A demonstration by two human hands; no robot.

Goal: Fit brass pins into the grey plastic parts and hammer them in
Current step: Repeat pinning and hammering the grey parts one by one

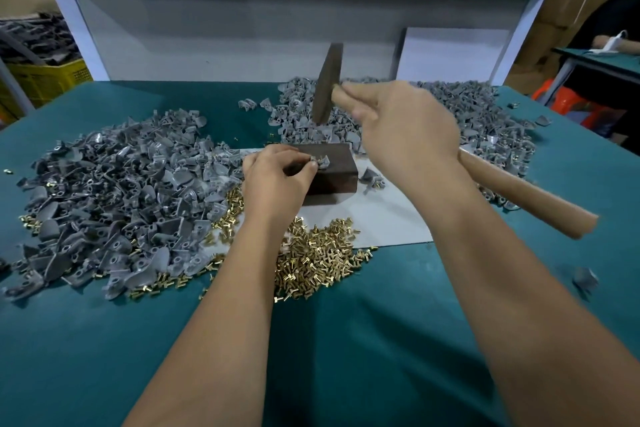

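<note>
We are finding no text, label, brand, number or sign that we can read anywhere in this view.

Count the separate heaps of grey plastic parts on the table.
2: one heap of grey parts left of the block, another heap behind it, partly hidden by the right hand.
</note>
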